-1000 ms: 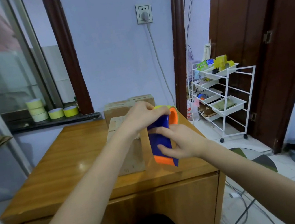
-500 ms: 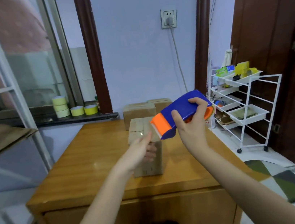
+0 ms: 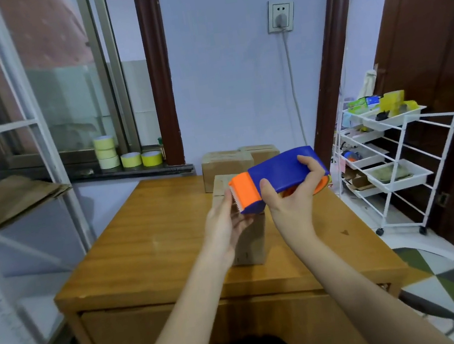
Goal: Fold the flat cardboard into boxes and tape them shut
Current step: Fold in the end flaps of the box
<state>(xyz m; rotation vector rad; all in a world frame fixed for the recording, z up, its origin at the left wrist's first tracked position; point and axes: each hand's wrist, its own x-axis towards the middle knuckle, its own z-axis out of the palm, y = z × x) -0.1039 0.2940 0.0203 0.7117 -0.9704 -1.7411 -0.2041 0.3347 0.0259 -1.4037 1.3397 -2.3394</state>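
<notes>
The right hand (image 3: 290, 195) grips a blue-and-orange tape dispenser (image 3: 276, 176) above the cardboard box (image 3: 251, 241); the left hand (image 3: 224, 224), fingers relaxed, reaches its serrated edge. 2 taped boxes (image 3: 226, 166) stand behind.

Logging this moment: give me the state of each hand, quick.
Left hand: open, fingers straight, fingertips at the orange cutter end of the tape dispenser.
Right hand: gripping the tape dispenser by its blue body, above the cardboard box.
</notes>
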